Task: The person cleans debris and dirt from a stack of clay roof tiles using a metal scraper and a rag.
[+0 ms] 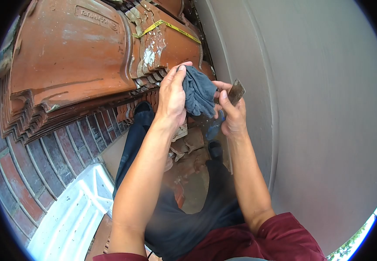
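Observation:
A dark grey-blue cloth point(198, 90) is bunched up in front of me, with my left hand point(173, 93) closed on its left side. My right hand point(234, 111) grips a flat, stained metal blade point(237, 91), possibly a scraper, whose squared end points up and to the right. The blade's lower part is hidden by my fingers and the cloth. The fingertips of my right hand are at the cloth's right edge.
Stacked orange roof tiles point(75, 48) rise at the left, and yellow tape point(166, 25) lies across another stack. A smooth grey wall point(319, 108) stands close on my right. Broken tile pieces point(188, 150) lie between my feet. A white corrugated sheet point(73, 213) leans by the brickwork point(45, 161).

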A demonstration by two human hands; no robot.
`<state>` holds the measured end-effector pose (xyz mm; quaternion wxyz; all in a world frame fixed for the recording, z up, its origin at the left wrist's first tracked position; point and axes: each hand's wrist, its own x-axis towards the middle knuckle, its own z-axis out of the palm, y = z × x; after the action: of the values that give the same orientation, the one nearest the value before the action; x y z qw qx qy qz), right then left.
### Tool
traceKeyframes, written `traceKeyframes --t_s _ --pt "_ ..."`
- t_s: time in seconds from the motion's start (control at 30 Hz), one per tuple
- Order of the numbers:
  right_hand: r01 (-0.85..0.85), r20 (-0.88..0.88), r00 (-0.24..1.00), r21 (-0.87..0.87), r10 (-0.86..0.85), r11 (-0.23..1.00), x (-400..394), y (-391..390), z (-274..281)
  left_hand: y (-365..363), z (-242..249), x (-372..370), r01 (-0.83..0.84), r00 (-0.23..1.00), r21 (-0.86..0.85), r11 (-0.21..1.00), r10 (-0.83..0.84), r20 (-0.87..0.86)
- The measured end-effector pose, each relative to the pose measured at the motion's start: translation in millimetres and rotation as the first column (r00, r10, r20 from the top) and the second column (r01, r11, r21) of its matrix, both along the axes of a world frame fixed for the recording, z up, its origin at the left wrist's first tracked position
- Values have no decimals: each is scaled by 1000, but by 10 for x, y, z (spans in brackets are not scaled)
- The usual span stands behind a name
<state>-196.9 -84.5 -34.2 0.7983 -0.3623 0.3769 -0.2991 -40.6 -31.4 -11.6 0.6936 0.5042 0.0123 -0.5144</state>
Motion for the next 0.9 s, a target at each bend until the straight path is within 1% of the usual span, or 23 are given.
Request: traceKeyframes --t_s 0.1,0.13,0.23,0.27,0.33,0.43,0.47,0.5,0.53,0.57,0.6,0.63,0.67,0.7,0.77,0.8,0.9 --pt "-64 117 991 -36 68 997 -21 118 -34 -9 31 2 -65 988 7 998 66 -137" --pt "-101 98 990 31 97 994 -17 136 -34 -16 33 -2 -86 980 12 996 87 -181" --pt "-141 75 988 24 139 990 55 192 109 -35 14 10 -147 954 78 986 163 -253" --pt "-117 89 989 -11 117 993 61 208 106 -28 13 24 -131 939 77 988 148 -310" --pt "-85 60 994 -65 89 994 67 189 116 -9 41 73 -101 898 72 992 122 -422" --pt "-35 4 999 -99 36 994 15 146 142 -7 -63 88 -105 919 47 993 115 -377" --pt "-19 -15 1000 -102 18 995 4 136 151 -14 -95 52 -116 967 102 988 136 -216" --pt "18 -6 1000 -110 -19 994 11 125 165 -50 -90 -12 -137 988 155 978 146 -47" --pt "57 2 998 -117 -57 992 16 114 190 -65 -88 -47 -165 982 204 965 142 121" --pt "96 9 995 -124 -96 988 24 101 221 -54 -113 -42 -102 965 224 969 42 259" --pt "142 13 990 -120 -141 983 55 91 268 -46 -142 -30 -43 919 251 967 -61 390" --pt "138 1 990 -121 -139 983 53 79 291 -38 -172 -31 13 846 288 958 -164 507" --pt "135 -10 991 -121 -137 983 45 64 308 -23 -201 -38 18 760 325 945 -225 610" --pt "132 -22 991 -121 -135 984 39 48 327 -29 -137 -39 7 657 365 931 -279 700" --pt "122 -32 991 -122 -126 985 33 35 396 -8 -6 -37 11 479 411 912 -365 798" --pt "116 -36 992 -122 -122 986 28 35 423 -5 -51 -44 -32 377 380 924 -341 861" --pt "77 6 997 -156 -77 985 -7 28 456 -11 -124 -36 -66 271 267 961 -240 932"
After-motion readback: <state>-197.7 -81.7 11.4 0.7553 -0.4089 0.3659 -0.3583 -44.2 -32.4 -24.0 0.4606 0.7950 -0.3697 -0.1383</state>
